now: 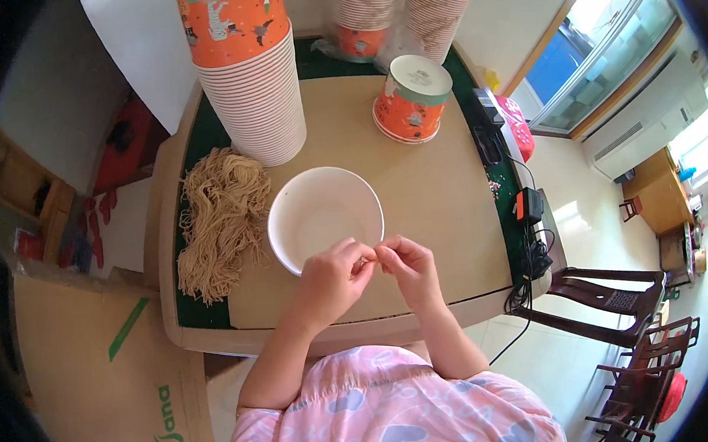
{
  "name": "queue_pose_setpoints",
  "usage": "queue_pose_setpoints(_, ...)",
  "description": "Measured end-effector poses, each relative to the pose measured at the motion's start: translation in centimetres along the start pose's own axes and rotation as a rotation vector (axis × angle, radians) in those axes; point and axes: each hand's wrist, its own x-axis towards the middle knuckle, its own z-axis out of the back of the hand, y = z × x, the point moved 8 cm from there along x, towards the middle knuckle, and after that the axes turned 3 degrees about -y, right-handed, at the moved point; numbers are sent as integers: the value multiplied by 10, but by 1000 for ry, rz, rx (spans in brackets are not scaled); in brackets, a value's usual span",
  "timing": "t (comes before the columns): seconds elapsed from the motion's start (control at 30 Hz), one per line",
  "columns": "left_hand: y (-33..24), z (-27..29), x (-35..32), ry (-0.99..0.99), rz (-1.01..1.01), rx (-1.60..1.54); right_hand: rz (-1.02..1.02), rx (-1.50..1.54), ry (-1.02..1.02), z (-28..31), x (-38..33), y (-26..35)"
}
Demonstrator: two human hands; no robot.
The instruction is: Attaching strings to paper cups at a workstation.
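My left hand (333, 280) and my right hand (410, 269) meet at the front right rim of a white paper tub (319, 211), fingertips pinched close together. Whatever they pinch is too small to make out. The tub stands upright on the cardboard-covered table, and its visible inside is bare. Left of it lies a loose heap of tan string (222, 217). Behind the heap rises a tall stack of nested paper tubs (254, 105), white-rimmed, the top one orange with printed animals. Farther right, an orange and green tub (413, 108) rests upside down.
More stacked tubs (430, 14) stand at the back, partly in clear plastic. Along the table's right edge lie a black and orange plug (529, 206), coiled black cable (527, 271) and small colourful bits (494, 186). A cardboard box (112, 373) is at left, a dark wooden chair (610, 298) at right.
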Motion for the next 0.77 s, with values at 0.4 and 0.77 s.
queue_pose_setpoints(0.4, 13, 3, 2, -3, 202, -122, 117, 11, 18, 0, -1, 4)
queue_pose_setpoints(0.77, 18, 3, 0, -58, 242, -27, 14, 66, 79, -2, 1, -1)
